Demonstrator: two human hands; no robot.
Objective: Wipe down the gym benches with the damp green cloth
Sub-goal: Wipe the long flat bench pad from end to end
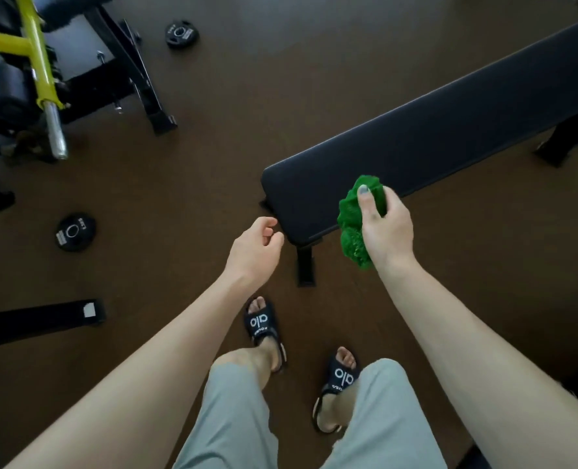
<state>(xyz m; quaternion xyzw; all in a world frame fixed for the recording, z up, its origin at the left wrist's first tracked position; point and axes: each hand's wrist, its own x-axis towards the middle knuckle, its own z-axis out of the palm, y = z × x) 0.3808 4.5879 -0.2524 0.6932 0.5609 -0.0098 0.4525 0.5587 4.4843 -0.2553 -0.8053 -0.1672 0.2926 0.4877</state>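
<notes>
The brown floor [281, 79] fills most of the view. On it stands a long black flat bench [433, 137], running from the top right down to the middle. Its near end sits just in front of the person, which is likely why they stand here: it is a good place to start wiping.

At the top left is a yellow and black weight machine [37, 62] with a silver bar sticking out. It is well apart from the bench. Another dark bench pad [68, 15] shows above it at the top edge.

The person's two legs in grey shorts [240, 418] and black slides [260, 321] point toward the bench end.

Two small round weight plates [74, 231] lie flat on the floor, one on the left and one higher up near the machine.

The right hand [385, 228] grips the green cloth [352, 225], bunched up in a ball, with the thumb pressed on top. The cloth is over the near end of the bench; I cannot tell if it touches the pad. Bunching it gives a firm hold for rubbing.

The left hand [257, 248] holds nothing. Its fingers are loosely curled, just beside the bench corner, and the two hands are apart.
</notes>
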